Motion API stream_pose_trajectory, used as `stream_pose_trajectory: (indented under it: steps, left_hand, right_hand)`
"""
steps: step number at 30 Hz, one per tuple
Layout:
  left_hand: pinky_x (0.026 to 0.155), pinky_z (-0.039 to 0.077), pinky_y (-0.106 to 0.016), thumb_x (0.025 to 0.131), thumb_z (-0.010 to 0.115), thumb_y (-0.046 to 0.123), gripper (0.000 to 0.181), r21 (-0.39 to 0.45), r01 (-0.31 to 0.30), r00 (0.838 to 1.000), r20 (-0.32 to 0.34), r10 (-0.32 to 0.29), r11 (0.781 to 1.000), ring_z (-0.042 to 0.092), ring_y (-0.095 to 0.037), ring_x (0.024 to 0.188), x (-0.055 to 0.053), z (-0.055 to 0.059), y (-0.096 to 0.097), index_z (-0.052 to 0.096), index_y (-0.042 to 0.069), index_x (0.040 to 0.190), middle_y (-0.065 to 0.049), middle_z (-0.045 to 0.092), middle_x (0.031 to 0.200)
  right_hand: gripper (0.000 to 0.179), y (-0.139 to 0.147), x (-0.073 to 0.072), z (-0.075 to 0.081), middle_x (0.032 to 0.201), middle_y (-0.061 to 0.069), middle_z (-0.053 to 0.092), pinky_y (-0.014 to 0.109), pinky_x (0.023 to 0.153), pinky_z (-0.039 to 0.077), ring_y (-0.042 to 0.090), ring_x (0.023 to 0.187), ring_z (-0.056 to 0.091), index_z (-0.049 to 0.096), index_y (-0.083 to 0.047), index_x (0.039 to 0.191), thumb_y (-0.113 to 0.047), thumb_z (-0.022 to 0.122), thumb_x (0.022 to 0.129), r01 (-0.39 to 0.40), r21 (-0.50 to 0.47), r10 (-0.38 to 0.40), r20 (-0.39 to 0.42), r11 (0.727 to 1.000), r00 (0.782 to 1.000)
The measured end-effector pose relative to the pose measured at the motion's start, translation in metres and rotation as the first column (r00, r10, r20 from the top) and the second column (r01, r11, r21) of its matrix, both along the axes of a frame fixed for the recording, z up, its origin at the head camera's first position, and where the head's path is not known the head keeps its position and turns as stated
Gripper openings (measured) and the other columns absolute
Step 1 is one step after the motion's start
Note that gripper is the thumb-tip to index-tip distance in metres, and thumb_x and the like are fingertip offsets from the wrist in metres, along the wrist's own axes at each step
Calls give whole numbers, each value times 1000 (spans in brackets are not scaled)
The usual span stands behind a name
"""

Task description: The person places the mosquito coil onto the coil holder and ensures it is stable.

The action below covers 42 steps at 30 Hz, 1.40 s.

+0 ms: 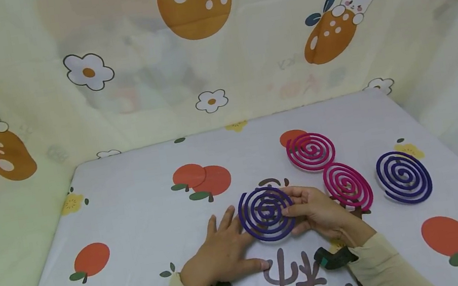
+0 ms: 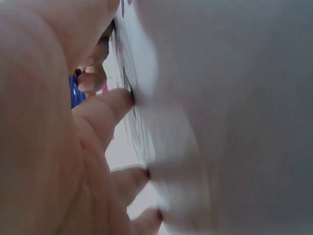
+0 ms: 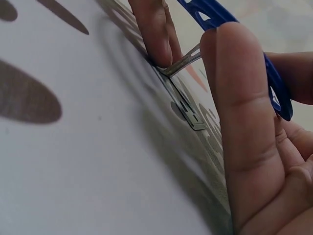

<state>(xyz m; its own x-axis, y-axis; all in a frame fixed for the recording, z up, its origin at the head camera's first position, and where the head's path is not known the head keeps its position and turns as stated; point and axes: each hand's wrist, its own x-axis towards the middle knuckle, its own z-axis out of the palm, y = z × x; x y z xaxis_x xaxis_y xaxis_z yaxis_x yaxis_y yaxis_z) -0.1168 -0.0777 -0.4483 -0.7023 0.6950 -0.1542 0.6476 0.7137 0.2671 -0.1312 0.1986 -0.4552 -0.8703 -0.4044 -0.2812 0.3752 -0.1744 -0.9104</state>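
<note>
My right hand [image 1: 318, 214] pinches a dark blue mosquito coil [image 1: 268, 210] by its right side, between thumb and fingers. The coil is held raised over the table, tilted in the right wrist view. Below it, a small thin metal coil stand [image 3: 188, 110] lies on the cloth with a prong sticking up toward the coil. My left hand [image 1: 222, 259] is spread palm down, fingers fairly straight and tips on the cloth. One of its fingertips [image 3: 160, 51] presses at the stand by the prong. In the head view the coil covers the stand and that fingertip.
Two pink mosquito coils, one farther back [image 1: 311, 150] and one nearer [image 1: 346, 183], lie right of centre, edges close together. Another dark blue coil [image 1: 404, 174] lies farther right. A white printed cloth [image 1: 134, 228] covers the table; patterned curtains [image 1: 149, 90] hang behind and at both sides.
</note>
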Motion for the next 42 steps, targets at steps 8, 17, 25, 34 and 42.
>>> stream_pose_trajectory:
  steps: [8, 17, 25, 34, 42]
  left_hand:
    - [114, 19, -78, 89, 61, 76, 92, 2, -25, 1000, -17, 25, 1000, 15, -48, 157, 6, -3, 1, 29, 36, 165, -12, 18, 174]
    - [113, 20, -79, 89, 61, 76, 92, -12, -16, 999, -44, 15, 1000, 16, -50, 156, 8, -4, 4, 29, 36, 165, -12, 16, 174]
    - [114, 20, -78, 87, 62, 77, 98, -39, -26, 999, -43, 24, 999, 14, -49, 157, 11, -1, 8, 25, 33, 167, -13, 15, 174]
    - [115, 20, -77, 86, 64, 76, 100, -41, -33, 999, -36, 31, 999, 14, -48, 157, 12, -1, 10, 24, 34, 167, -11, 14, 175]
    - [113, 22, -79, 85, 66, 75, 100, -29, -25, 999, -40, 24, 999, 15, -48, 157, 13, 0, 9, 26, 34, 167, -10, 16, 174]
  right_hand:
    - [71, -5, -1, 0, 122, 10, 73, 30, 63, 62, 20, 96, 74, 31, 10, 157, 4, 66, 95, -45, 45, 46, -31, 998, 998]
    - [63, -6, -2, -1, 108, 12, 76, 35, 66, 63, 25, 92, 77, 38, 11, 152, 0, 68, 97, -40, 71, 42, -25, 997, 999]
    - [62, -7, -1, 0, 111, 16, 76, 42, 72, 64, 28, 96, 77, 39, 12, 149, 2, 68, 95, -22, 92, 23, -9, 995, 1000]
    - [64, -9, 0, -2, 114, 18, 75, 47, 78, 62, 29, 100, 76, 39, 11, 151, 0, 69, 96, -15, 107, 17, -21, 994, 1000]
    - [64, -11, 0, -3, 108, 16, 76, 45, 75, 63, 28, 97, 77, 40, 10, 150, -1, 70, 96, -17, 135, 23, -46, 991, 999]
